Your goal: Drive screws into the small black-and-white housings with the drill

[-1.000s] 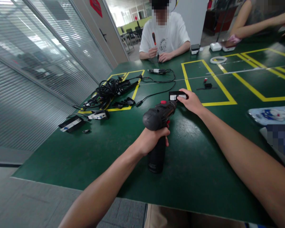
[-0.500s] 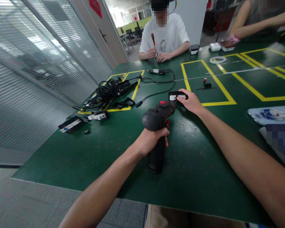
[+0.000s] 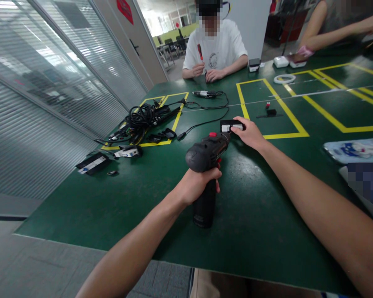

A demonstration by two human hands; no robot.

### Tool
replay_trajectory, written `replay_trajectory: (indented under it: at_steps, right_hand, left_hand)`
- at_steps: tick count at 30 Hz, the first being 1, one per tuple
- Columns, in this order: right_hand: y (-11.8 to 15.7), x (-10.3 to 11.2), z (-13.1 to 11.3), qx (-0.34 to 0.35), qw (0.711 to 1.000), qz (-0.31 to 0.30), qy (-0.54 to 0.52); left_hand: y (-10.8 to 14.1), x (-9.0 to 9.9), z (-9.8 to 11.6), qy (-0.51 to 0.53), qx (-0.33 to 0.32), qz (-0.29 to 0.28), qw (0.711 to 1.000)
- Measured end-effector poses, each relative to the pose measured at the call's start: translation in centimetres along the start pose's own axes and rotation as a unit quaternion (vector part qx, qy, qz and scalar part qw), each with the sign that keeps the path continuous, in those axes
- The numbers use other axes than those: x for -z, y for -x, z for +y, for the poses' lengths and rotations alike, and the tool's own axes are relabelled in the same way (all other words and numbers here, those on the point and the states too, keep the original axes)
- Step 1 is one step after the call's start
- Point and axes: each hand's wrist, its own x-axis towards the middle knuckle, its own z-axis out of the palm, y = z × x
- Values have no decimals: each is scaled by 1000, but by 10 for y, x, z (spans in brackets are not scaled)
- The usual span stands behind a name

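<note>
Black plastic fills both our hands: our left hand (image 3: 194, 186) is wrapped round the grip of a drill (image 3: 202, 156), its body slanting from near left to far right. Our right hand (image 3: 249, 133) pinches the right end of a small black block (image 3: 226, 122), thumb on the near, white-marked side. We note the block lies beyond the drill and slightly to its right, long axis running left to right, so the drill's nose meets that near side at an angle; contact at the tip, we cannot tell. Of our two hands, the right is nearer the block. Farther left on the green table (image 3: 251, 207) we log a tangle of black cables (image 3: 143, 116) and a flat black box (image 3: 93, 163); at the far side, a person (image 3: 233, 47) holds a red-handled screwdriver (image 3: 199, 51).
</note>
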Motion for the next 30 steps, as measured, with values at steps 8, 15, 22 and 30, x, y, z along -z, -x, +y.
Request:
replay_trajectory:
  at_steps: [8,15,22,30]
  right_hand:
    - [0,-1,1,3,1000,4,0]
    - [-1,-1,3,6,1000,7,2]
    - [0,-3,5,11,1000,10,-5]
    - [0,-1,2,13,1000,9,-9]
  left_hand:
    - [0,1,-2,-12,-6,-3,1000]
    - [0,0,-3,-15,-5,1,1000]
    - [-1,-1,-1,-9,-7,-1,1000]
    - [4,-3,-6,-21,29,-36,999]
